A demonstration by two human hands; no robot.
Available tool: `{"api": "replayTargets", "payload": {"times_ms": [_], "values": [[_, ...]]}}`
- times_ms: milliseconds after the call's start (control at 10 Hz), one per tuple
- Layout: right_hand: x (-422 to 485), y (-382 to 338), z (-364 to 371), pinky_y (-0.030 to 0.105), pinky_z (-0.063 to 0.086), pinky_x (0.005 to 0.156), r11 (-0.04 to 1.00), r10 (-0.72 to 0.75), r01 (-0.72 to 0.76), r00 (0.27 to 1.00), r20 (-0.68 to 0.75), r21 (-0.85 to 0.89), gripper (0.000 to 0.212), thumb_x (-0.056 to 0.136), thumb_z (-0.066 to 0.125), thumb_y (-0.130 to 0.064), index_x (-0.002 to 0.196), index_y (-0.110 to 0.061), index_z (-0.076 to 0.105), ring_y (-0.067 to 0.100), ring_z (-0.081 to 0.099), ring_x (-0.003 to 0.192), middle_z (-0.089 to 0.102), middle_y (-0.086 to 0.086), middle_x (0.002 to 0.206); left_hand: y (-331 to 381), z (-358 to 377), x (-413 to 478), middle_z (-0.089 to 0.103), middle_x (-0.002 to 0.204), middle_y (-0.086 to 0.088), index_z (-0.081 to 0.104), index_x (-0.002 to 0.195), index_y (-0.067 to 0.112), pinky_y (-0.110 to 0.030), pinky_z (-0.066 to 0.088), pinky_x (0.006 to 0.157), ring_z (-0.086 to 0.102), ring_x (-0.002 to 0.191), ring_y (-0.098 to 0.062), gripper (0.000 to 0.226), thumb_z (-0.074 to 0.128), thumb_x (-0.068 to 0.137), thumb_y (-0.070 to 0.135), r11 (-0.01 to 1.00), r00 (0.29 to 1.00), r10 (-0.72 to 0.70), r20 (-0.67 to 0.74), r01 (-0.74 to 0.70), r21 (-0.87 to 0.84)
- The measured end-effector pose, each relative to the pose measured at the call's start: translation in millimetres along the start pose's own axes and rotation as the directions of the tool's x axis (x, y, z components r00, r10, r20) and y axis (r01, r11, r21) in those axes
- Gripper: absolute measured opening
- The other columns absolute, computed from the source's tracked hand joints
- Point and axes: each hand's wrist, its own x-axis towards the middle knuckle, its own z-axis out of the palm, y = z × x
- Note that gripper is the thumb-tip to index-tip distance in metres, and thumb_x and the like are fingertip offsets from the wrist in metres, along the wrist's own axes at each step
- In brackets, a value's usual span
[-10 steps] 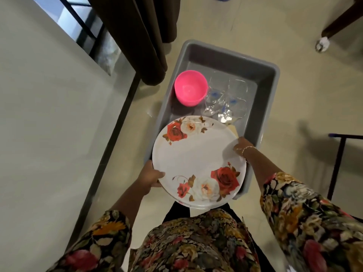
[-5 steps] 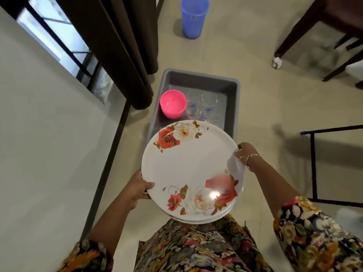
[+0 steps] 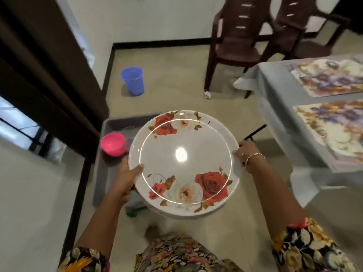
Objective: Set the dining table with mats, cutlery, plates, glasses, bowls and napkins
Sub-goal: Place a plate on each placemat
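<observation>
The round white plate printed with red and cream roses [image 3: 184,154] is held up in the air between both hands, face up, over the near end of a grey plastic tub [image 3: 100,173] on the floor. A second rim shows just under it, so it may be more than one plate. The left hand [image 3: 127,177] grips the left rim, thumb on top, fingers tucked beneath. The right hand [image 3: 245,152] holds the right rim, its fingers mostly hidden. A pink plastic bowl [image 3: 113,144] sits in the tub. Further off stands a blue plastic bucket [image 3: 132,80]. To the right, a grey-clothed table [image 3: 275,99] carries two floral mats [image 3: 326,79].
</observation>
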Motion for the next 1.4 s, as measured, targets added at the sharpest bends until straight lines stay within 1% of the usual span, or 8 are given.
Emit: {"api": "replayTargets", "payload": {"times_ms": [200, 400, 500, 700, 800, 900, 1100, 1400], "values": [[-26, 70, -123, 0.029, 0.045, 0.074, 0.999, 0.032, -0.026, 0.986, -0.162, 0.037, 0.031, 0.085, 0.050, 0.003, 0.114, 0.004, 0.060, 0.032, 0.059, 0.099, 0.062, 0.020, 0.113, 17, 128, -35, 0.064, 0.099, -0.012, 0.050, 0.109, 0.016, -0.040, 0.054, 0.068, 0.064, 0.078, -0.027, 0.014, 0.049, 0.096, 0.018, 0.992, 0.991, 0.124, 0.052, -0.124, -0.001], [-28, 140, -210, 0.008, 0.033, 0.034, 0.957, 0.156, -0.064, 0.936, -0.316, 0.283, 0.029, 0.084, 0.046, 0.012, 0.110, 0.015, 0.058, 0.009, 0.048, 0.051, 0.059, 0.017, 0.091, 34, 237, -43, 0.063, 0.108, -0.016, 0.049, 0.116, 0.014, -0.053, 0.054, 0.081, 0.063, 0.094, -0.038, 0.023, 0.054, 0.094, 0.020, 0.981, 0.974, 0.161, 0.157, -0.175, 0.079], [-10, 172, -248, 0.018, 0.041, 0.053, 0.950, 0.218, -0.107, 0.899, -0.379, 0.292, 0.024, 0.081, 0.046, 0.013, 0.098, 0.021, 0.060, 0.019, 0.053, 0.065, 0.055, 0.017, 0.084, 46, 293, -30, 0.061, 0.112, -0.017, 0.049, 0.122, 0.008, -0.051, 0.053, 0.083, 0.061, 0.098, -0.038, 0.028, 0.053, 0.094, 0.015, 0.976, 0.959, 0.175, 0.224, -0.199, 0.087], [30, 207, -329, 0.023, 0.037, 0.083, 0.955, 0.285, -0.214, 0.856, -0.432, 0.206, 0.030, 0.090, 0.045, 0.000, 0.115, 0.004, 0.060, 0.029, 0.053, 0.116, 0.059, 0.019, 0.123, 66, 407, -2, 0.060, 0.089, -0.011, 0.054, 0.106, 0.003, -0.028, 0.040, 0.055, 0.055, 0.074, -0.024, 0.013, 0.050, 0.093, 0.004, 0.971, 0.931, 0.192, 0.311, -0.227, 0.079], [58, 220, -367, 0.028, 0.042, 0.083, 0.921, 0.365, -0.249, 0.822, -0.436, 0.301, 0.032, 0.091, 0.047, 0.000, 0.122, 0.004, 0.055, 0.032, 0.051, 0.119, 0.055, 0.021, 0.128, 73, 457, 16, 0.059, 0.076, -0.011, 0.057, 0.090, 0.001, -0.027, 0.039, 0.051, 0.054, 0.066, -0.027, 0.005, 0.053, 0.089, 0.000, 0.958, 0.922, 0.175, 0.346, -0.240, 0.154], [89, 235, -400, 0.021, 0.044, 0.063, 0.896, 0.412, -0.238, 0.762, -0.500, 0.376, 0.037, 0.088, 0.045, 0.009, 0.124, 0.005, 0.052, 0.038, 0.052, 0.116, 0.054, 0.025, 0.126, 82, 500, 29, 0.061, 0.074, -0.016, 0.060, 0.080, 0.004, -0.032, 0.044, 0.053, 0.057, 0.063, -0.030, 0.003, 0.062, 0.079, 0.001, 0.954, 0.907, 0.126, 0.402, -0.223, 0.202], [140, 249, -445, 0.034, 0.043, 0.091, 0.892, 0.434, -0.297, 0.770, -0.467, 0.339, 0.039, 0.090, 0.045, 0.005, 0.128, 0.003, 0.049, 0.036, 0.048, 0.121, 0.050, 0.022, 0.133, 86, 571, 57, 0.065, 0.082, -0.019, 0.063, 0.088, -0.003, -0.039, 0.052, 0.066, 0.063, 0.076, -0.036, 0.011, 0.055, 0.081, -0.005, 0.942, 0.928, 0.037, 0.372, -0.156, 0.296], [248, 266, -484, 0.033, 0.039, 0.080, 0.959, 0.276, -0.223, 0.872, -0.404, 0.173, 0.041, 0.087, 0.042, 0.009, 0.127, 0.005, 0.050, 0.037, 0.055, 0.110, 0.058, 0.022, 0.111, 82, 626, 64, 0.066, 0.095, -0.019, 0.061, 0.078, 0.007, -0.047, 0.056, 0.078, 0.064, 0.089, -0.038, 0.006, 0.061, 0.073, 0.004, 0.950, 0.990, -0.040, 0.137, -0.005, 0.313]]}}
